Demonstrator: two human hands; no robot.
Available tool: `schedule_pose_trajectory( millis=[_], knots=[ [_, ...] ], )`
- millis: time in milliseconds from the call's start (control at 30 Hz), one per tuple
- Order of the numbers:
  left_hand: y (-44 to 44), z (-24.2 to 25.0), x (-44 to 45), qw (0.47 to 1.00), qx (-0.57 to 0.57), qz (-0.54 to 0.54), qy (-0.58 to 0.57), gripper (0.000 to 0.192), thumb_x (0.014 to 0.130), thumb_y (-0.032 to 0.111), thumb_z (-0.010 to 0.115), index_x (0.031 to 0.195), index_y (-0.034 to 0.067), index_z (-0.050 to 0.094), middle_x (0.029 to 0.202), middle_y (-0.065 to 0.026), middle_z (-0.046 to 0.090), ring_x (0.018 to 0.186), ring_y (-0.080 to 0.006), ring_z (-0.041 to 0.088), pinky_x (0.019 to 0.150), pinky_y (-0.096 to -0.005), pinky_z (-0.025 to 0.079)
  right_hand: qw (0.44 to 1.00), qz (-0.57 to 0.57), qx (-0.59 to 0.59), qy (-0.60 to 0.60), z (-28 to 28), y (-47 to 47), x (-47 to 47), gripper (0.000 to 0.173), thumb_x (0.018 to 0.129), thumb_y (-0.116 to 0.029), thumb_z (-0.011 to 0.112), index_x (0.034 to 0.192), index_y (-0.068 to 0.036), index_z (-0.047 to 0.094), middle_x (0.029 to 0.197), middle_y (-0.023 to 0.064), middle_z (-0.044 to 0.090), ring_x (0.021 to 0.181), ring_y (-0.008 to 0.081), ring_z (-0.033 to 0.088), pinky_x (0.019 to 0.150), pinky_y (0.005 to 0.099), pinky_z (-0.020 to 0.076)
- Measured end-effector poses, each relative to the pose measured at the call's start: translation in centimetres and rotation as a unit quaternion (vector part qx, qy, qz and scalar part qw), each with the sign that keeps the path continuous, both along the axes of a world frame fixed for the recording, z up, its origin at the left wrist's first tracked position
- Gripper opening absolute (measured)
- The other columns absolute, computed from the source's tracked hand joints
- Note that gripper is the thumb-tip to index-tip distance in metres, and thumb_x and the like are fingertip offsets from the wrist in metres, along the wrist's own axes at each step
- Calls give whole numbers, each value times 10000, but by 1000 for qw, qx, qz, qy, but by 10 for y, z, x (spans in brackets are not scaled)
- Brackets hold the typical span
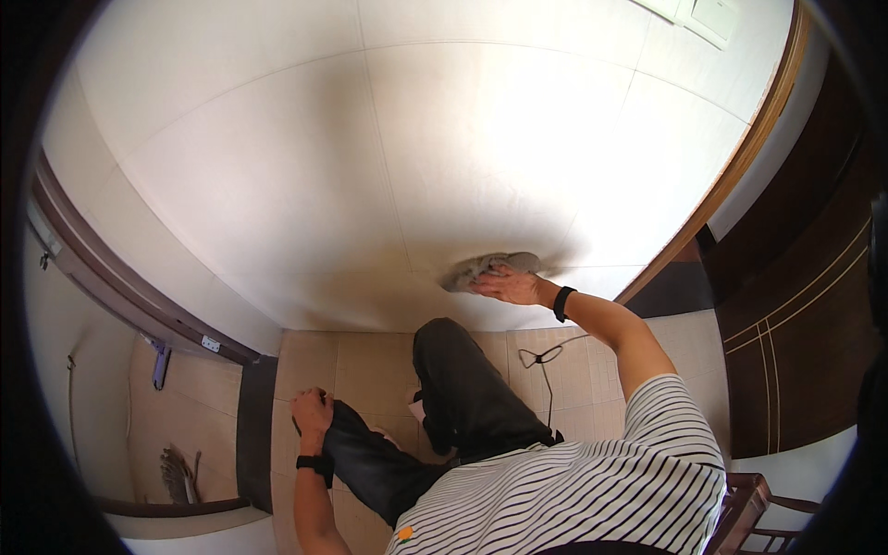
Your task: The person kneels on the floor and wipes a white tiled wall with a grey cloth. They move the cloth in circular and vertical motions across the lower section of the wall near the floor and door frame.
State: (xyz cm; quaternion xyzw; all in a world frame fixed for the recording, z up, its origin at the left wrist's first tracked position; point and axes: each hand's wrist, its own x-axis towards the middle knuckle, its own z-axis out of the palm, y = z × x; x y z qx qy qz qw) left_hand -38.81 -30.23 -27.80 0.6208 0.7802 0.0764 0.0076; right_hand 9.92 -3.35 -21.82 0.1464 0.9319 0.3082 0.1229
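Observation:
My right hand [510, 284] presses a grey cloth [463, 275] flat against the white tiled wall [451, 173], low down near the floor. Its fingers are spread over the cloth, and part of the cloth bunches out above the hand. Beside my bent left knee is my left hand [313, 411], its fingers curled. A dark edge shows along that hand, but I cannot tell whether it holds anything. Both wrists wear black bands. My legs, in dark trousers [479, 388], are bent close to the wall.
A thin cable [541, 359] lies looped on the tiled floor [374, 361] to the right. At left, a doorway threshold [257, 423] leads to a mop head [179, 475] and a purple-handled tool [161, 364]. A dark door [791, 354] and wooden chair [746, 510] stand right.

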Motion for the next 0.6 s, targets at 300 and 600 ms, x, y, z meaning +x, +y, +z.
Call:
schedule_pose_trajectory(
  millis=[300,600],
  knots=[
    [-18,6,-2,1000,21,1,-2,237,890,273,662,929,51,735,958,-134,705,978,-336,614,884,-457,430,955,30,235,176,185,15,11,541,843,-240,609,1357,-387,528,1551,-76,385,1362,187,413,1139,543,265],
    [-7,8,3,1000,8,2,-10,251,880,265,669,934,30,736,958,-133,717,981,-319,621,893,-445,430,799,-2,374,472,335,12,-77,601,789,-276,651,1385,-238,584,1524,69,437,1346,330,397,1062,588,280]
  ],
)
